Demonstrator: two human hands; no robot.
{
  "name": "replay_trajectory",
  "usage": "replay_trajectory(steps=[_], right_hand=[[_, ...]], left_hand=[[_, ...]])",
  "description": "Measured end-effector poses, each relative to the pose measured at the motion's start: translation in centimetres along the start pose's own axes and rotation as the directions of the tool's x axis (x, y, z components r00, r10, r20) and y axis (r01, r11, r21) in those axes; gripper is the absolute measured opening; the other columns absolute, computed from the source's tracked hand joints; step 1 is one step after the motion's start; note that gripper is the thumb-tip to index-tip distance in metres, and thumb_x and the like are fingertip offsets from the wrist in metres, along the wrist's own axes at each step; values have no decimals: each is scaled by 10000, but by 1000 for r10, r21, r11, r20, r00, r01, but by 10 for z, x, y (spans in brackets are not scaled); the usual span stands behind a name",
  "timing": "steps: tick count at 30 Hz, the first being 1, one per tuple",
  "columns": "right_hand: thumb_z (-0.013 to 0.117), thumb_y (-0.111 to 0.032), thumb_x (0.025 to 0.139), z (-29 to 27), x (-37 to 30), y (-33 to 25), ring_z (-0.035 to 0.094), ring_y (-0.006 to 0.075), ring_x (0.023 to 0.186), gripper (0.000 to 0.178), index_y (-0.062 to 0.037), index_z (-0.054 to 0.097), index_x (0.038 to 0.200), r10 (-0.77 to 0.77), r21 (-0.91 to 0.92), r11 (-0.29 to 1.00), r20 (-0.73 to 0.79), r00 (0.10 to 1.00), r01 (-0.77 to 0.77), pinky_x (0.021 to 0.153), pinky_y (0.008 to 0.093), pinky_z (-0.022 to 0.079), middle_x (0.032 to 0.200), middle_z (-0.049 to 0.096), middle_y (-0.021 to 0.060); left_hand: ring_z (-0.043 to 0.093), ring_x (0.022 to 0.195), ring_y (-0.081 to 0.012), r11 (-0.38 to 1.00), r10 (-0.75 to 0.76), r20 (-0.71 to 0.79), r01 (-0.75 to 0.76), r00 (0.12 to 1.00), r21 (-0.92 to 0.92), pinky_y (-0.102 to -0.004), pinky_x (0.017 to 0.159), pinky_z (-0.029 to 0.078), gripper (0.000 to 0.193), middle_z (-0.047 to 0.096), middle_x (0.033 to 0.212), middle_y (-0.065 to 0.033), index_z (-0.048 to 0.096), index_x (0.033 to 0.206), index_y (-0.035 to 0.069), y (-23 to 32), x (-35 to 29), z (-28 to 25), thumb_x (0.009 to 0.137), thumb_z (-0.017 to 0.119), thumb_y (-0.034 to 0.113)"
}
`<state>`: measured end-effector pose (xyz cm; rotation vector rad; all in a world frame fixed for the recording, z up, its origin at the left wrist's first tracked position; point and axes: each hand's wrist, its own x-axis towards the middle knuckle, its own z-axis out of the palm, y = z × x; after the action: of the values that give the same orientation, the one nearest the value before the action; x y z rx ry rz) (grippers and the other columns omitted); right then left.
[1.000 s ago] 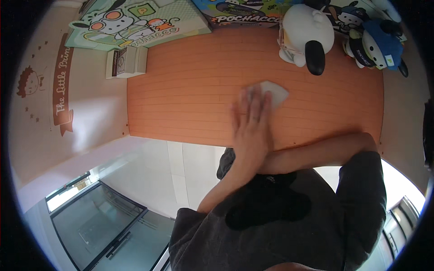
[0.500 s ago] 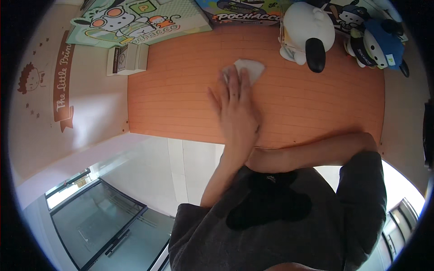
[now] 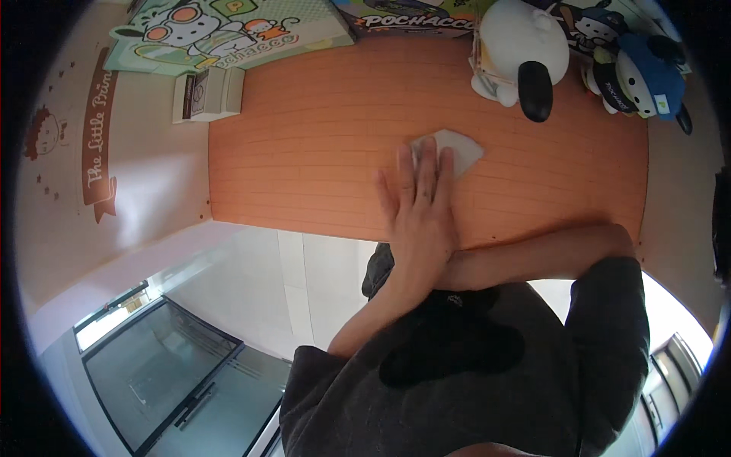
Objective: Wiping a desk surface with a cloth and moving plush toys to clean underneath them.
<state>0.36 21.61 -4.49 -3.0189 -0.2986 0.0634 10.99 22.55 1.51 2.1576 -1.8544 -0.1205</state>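
My left hand (image 3: 421, 202) lies palm down on the orange, wood-patterned surface (image 3: 304, 160). Its outstretched fingers press on a folded white cloth (image 3: 463, 154), whose free corner shows beyond the fingertips on the right. The thumb is hidden. My right forearm (image 3: 533, 255) rests along the near edge of the surface, reaching in from the right. It passes behind my left wrist, so my right hand and its fingers are out of sight.
A white figure with a black ear (image 3: 521, 53) and a blue-capped figure (image 3: 643, 80) stand at the back right. Behind are a green printed box (image 3: 236, 42) and a dark printed box (image 3: 411, 17). A small white box (image 3: 221, 95) sits by the left panel (image 3: 152, 152).
My left hand has slid right and toward me, carrying the white cloth with it. My right forearm stays at the near edge.
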Motion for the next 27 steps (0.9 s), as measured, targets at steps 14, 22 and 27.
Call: replay_trajectory(steps=[14,22,27], right_hand=[[651,-102,929,37,7,-6,641,250,764,127,-77,758,865,-74,-259,966,-183,980,25,811,374,539,856,752,117],[662,-123,933,28,-5,-8,626,220,780,153,-43,786,894,36,1,999,-14,999,-36,774,384,541,910,786,137],[678,-134,954,172,19,-59,648,204,889,236,17,778,1105,80,-141,986,-104,991,-94,819,366,560,1084,796,201]], left_hand=[[308,1673,-430,993,-101,-125,108,987,54,-756,1304,116,798,438,1778,-146,465,1704,122,-36,36,5,918,601,99],[278,1689,-429,977,-188,-62,193,980,90,-757,1307,86,821,418,1794,-130,458,1718,144,-81,2,-27,911,588,60],[284,1685,-427,975,-191,-64,197,980,100,-759,1304,93,821,441,1774,-146,504,1682,132,-58,-10,-19,878,654,71]])
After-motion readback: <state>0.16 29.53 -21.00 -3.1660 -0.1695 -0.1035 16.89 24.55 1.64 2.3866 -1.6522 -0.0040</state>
